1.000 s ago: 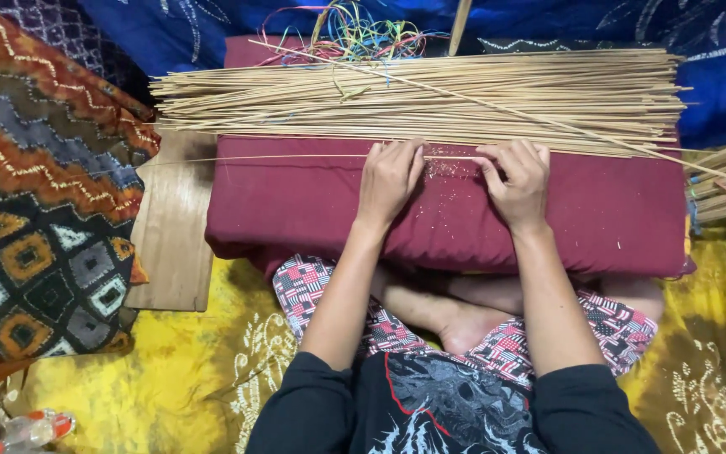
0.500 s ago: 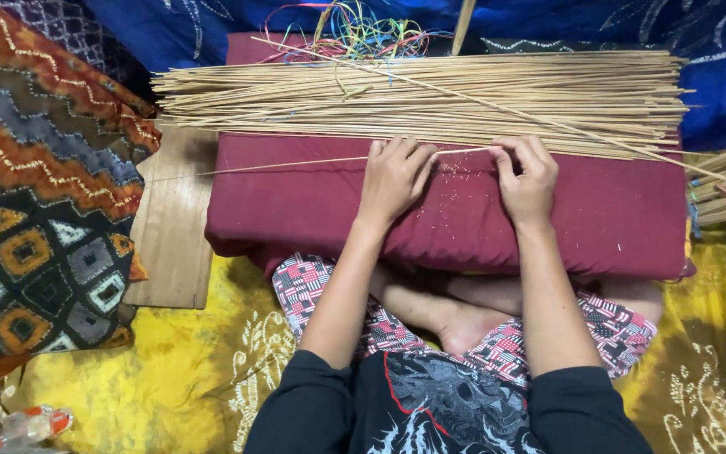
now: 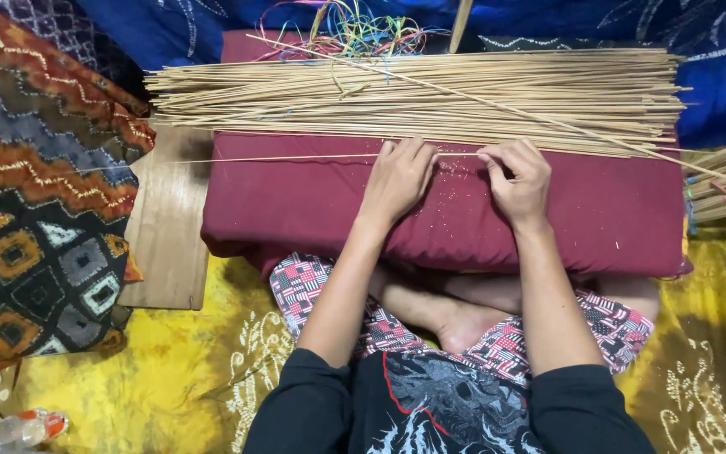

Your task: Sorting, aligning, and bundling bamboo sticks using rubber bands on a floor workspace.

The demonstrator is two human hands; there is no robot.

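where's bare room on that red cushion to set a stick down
Bare cloth lies on the maroon cushion left of the left hand, and on its right end past the right hand. The wooden board beside it is also bare. The far edge is crowded by the stick bundle.

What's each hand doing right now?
Left hand: fingers resting on a thin stick atop the maroon cushion.
Right hand: curled, pinching the same stick.
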